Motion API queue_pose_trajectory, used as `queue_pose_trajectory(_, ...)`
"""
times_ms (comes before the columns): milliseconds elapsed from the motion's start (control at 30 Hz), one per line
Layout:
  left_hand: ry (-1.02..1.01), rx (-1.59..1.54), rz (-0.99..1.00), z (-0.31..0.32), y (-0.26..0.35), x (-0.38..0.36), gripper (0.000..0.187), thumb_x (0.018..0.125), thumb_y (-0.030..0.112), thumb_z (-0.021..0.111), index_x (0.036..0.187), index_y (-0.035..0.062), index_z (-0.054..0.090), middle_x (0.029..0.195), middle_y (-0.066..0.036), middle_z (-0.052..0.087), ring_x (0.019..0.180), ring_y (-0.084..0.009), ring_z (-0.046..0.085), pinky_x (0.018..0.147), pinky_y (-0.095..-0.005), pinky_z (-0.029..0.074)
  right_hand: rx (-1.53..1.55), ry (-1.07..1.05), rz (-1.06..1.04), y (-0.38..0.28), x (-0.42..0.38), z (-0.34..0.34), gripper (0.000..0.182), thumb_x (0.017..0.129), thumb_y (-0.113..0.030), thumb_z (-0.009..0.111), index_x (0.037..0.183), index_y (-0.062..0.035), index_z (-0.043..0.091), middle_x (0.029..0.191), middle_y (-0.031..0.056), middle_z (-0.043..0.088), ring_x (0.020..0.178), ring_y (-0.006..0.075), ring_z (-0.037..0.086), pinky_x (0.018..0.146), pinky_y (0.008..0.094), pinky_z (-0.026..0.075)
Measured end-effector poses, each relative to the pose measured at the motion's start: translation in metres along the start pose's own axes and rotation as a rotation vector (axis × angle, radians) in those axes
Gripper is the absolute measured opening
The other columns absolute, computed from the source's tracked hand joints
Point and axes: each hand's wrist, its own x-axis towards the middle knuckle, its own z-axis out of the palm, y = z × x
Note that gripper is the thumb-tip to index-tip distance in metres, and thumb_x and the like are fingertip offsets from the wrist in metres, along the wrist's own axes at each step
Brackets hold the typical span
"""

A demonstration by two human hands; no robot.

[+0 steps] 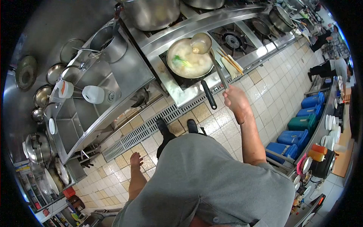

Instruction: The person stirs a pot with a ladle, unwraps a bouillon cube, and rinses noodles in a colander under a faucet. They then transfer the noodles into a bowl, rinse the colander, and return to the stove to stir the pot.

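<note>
My right hand (236, 99) is closed around the long metal handle of a ladle (220, 72). The ladle's bowl hangs over the far right side of a pan (169, 69), with a pale lump showing at its edge. Cloudy, foamy broth (189, 56) fills the pan, and green leafy pieces (180, 60) float in it. The pan's black handle (208, 94) points toward me, untouched. My left hand (136, 160) hangs low at my side above the tiled floor, fingers apart and holding nothing.
Wooden chopsticks (230, 61) lie on a cloth (233, 70) right of the pan. Beyond is a gas burner (233, 39). A sink (99, 81) with a white jug (93, 94) stands left. Blue bins (293, 138) line the right; other people (331, 68) stand farther off.
</note>
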Motion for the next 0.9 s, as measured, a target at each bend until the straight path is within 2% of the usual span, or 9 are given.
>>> queue_pose_trajectory(167, 0.005, -0.003, 0.004, 0.001, 0.001, 0.000, 0.051, 0.095, 0.031, 0.060, 0.142, 0.0131, 0.049, 0.117, -0.008, 0.061, 0.094, -0.0241, 0.065, 0.066, -0.0380, 0.051, -0.104, 0.001, -0.015, -0.014, -0.004, 0.007, 0.015, 0.090, -0.008, 0.061, 0.103, -0.0010, 0.062, 0.076, 0.0025, 0.061, 0.050, 0.0094, 0.055, 0.047, 0.0219, 0.044)
queue_pose_trajectory(233, 0.005, 0.006, 0.019, 0.000, -0.001, 0.000, 0.051, 0.095, 0.030, 0.060, 0.142, 0.0133, 0.049, 0.116, -0.008, 0.061, 0.092, -0.0234, 0.065, 0.066, -0.0381, 0.051, -0.272, 0.033, -0.029, -0.018, -0.008, 0.013, 0.028, 0.091, -0.008, 0.056, 0.116, 0.0032, 0.060, 0.075, 0.0027, 0.058, 0.054, 0.0095, 0.051, 0.048, 0.0233, 0.039)
queue_pose_trajectory(267, 0.006, 0.005, 0.019, 0.000, -0.001, 0.000, 0.051, 0.095, 0.030, 0.060, 0.142, 0.0133, 0.049, 0.116, -0.008, 0.061, 0.092, -0.0234, 0.065, 0.066, -0.0381, 0.051, -0.273, 0.032, -0.028, -0.017, -0.008, 0.013, 0.028, 0.091, -0.008, 0.056, 0.116, 0.0032, 0.060, 0.075, 0.0027, 0.058, 0.054, 0.0095, 0.051, 0.048, 0.0233, 0.039)
queue_pose_trajectory(333, 0.006, 0.008, 0.005, 0.002, 0.001, -0.002, 0.050, 0.095, 0.030, 0.060, 0.141, 0.0133, 0.049, 0.115, -0.007, 0.061, 0.090, -0.0222, 0.065, 0.066, -0.0382, 0.052, -0.496, 0.057, -0.097, -0.014, -0.007, 0.015, 0.037, 0.087, -0.006, 0.061, 0.121, 0.0061, 0.060, 0.074, 0.0034, 0.059, 0.053, 0.0103, 0.054, 0.047, 0.0248, 0.043)
queue_pose_trajectory(467, 0.015, -0.001, -0.004, 0.005, 0.000, -0.005, 0.049, 0.095, 0.030, 0.060, 0.141, 0.0138, 0.050, 0.113, -0.007, 0.062, 0.087, -0.0213, 0.064, 0.065, -0.0382, 0.052, -0.619, 0.084, -0.120, -0.019, -0.015, 0.026, 0.044, 0.082, -0.005, 0.065, 0.124, 0.0072, 0.059, 0.073, 0.0044, 0.059, 0.052, 0.0113, 0.056, 0.048, 0.0264, 0.046)
queue_pose_trajectory(533, 0.012, -0.014, -0.003, 0.007, 0.002, -0.009, 0.048, 0.095, 0.030, 0.060, 0.140, 0.0146, 0.050, 0.111, -0.007, 0.062, 0.086, -0.0213, 0.063, 0.065, -0.0379, 0.052, -0.714, 0.071, -0.055, -0.022, -0.018, 0.025, 0.045, 0.081, -0.005, 0.065, 0.124, 0.0060, 0.060, 0.073, 0.0052, 0.060, 0.052, 0.0120, 0.056, 0.048, 0.0269, 0.046)
queue_pose_trajectory(667, 0.024, -0.014, -0.019, 0.007, -0.001, -0.006, 0.048, 0.095, 0.030, 0.060, 0.140, 0.0153, 0.050, 0.109, -0.006, 0.062, 0.085, -0.0214, 0.063, 0.064, -0.0374, 0.051, -0.634, 0.029, -0.021, -0.019, -0.029, 0.015, 0.043, 0.080, -0.005, 0.064, 0.122, 0.0058, 0.062, 0.073, 0.0056, 0.060, 0.051, 0.0125, 0.056, 0.047, 0.0272, 0.046)
queue_pose_trajectory(733, 0.022, -0.017, -0.010, 0.007, -0.005, -0.004, 0.048, 0.095, 0.030, 0.059, 0.140, 0.0152, 0.050, 0.109, -0.006, 0.062, 0.084, -0.0213, 0.063, 0.064, -0.0371, 0.051, -0.653, -0.014, 0.027, -0.015, -0.033, 0.008, 0.045, 0.085, -0.003, 0.064, 0.130, 0.0010, 0.060, 0.071, 0.0022, 0.060, 0.051, 0.0095, 0.056, 0.047, 0.0249, 0.046)
queue_pose_trajectory(900, 0.005, 0.005, -0.029, 0.008, 0.002, -0.012, 0.047, 0.096, 0.030, 0.058, 0.140, 0.0153, 0.050, 0.110, -0.006, 0.061, 0.088, -0.0214, 0.063, 0.069, -0.0392, 0.050, -0.635, -0.035, 0.083, -0.013, -0.046, 0.005, 0.044, 0.085, -0.003, 0.064, 0.129, 0.0025, 0.060, 0.072, 0.0022, 0.060, 0.051, 0.0090, 0.055, 0.047, 0.0241, 0.046)
